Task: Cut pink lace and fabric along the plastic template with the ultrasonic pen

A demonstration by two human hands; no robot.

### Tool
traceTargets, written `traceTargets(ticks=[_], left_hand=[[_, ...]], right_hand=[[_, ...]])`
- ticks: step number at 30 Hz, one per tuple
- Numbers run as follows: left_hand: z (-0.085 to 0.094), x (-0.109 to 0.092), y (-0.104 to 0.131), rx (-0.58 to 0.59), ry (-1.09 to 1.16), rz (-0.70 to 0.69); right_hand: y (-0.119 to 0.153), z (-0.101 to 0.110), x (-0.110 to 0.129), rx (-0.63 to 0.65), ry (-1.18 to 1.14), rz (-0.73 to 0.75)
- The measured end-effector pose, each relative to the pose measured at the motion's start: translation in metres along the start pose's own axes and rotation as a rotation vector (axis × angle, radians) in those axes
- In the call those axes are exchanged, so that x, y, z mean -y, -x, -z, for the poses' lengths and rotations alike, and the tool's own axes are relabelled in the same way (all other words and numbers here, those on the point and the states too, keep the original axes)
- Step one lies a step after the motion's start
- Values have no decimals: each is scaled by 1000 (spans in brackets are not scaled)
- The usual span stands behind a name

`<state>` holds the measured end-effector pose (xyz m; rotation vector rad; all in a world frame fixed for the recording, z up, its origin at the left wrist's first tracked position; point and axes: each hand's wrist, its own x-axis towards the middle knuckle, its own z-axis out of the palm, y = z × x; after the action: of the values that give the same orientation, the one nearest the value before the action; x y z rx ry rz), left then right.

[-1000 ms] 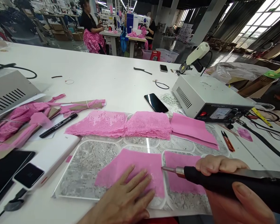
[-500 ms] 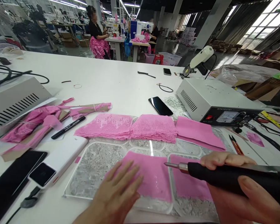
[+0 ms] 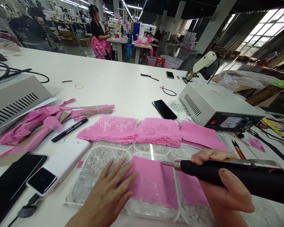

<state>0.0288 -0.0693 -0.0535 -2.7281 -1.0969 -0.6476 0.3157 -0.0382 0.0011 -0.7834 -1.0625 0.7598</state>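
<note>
My left hand lies with fingers spread across the left edge of a pink fabric piece and the clear template around it. My right hand is wrapped round a thick black handheld tool with a pointed metal tip. That tip is at the upper right part of the pink piece; whether it touches cannot be told. Beside it, in the template's right section, a second pink piece is partly hidden beneath the tool and hand. Behind the template lie lace stacks and folded plain pink fabric.
A grey box with a meter stands at right, another vented grey box at left. A phone, black marker, white power bank and pink straps lie about. People sit at sewing machines beyond the table.
My right hand has moved left with the tool, and its tip sits further in over the pink piece. My left hand has slid slightly left, fingers still spread. The view has shifted a little.
</note>
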Motion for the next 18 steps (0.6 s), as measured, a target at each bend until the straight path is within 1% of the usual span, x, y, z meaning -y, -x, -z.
traceTargets(ticks=[12,18], left_hand=[[0,0,3,32,-10,13],[7,-2,5,-1,43,15]], right_hand=[[-2,-3,-3,-44,38,-2],[-3,-13,0,-54,46,6]])
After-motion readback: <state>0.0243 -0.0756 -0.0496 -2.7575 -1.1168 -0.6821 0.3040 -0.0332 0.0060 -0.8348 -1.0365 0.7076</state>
